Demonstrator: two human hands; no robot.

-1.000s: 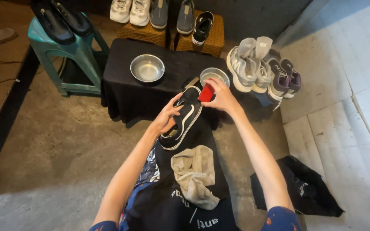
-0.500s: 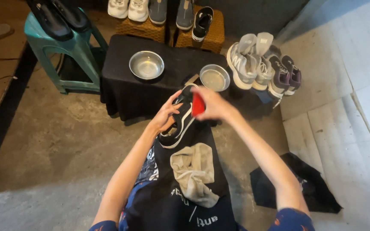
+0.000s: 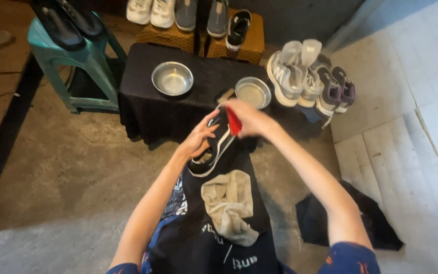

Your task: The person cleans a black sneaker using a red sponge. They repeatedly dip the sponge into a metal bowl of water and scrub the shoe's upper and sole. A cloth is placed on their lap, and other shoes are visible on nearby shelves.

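Observation:
A black sneaker point(image 3: 214, 149) with a white sole rests on my lap, toe pointing away from me. My left hand point(image 3: 197, 139) grips its left side. My right hand point(image 3: 247, 116) holds a small red brush point(image 3: 234, 122) against the upper part of the shoe. A crumpled beige cloth point(image 3: 229, 203) lies on the black apron point(image 3: 214, 243) over my knees.
A low table under a black cloth point(image 3: 143, 101) carries two metal bowls point(image 3: 172, 78) point(image 3: 253, 92). Grey and purple sneakers point(image 3: 310, 81) lie at its right. More shoes sit on woven stools point(image 3: 252, 43) behind and on a teal stool point(image 3: 87, 56). A black bag point(image 3: 376, 228) lies on the floor at my right.
My right hand has moved from beside the right bowl down and left with the red brush onto the shoe. The left hand keeps its hold.

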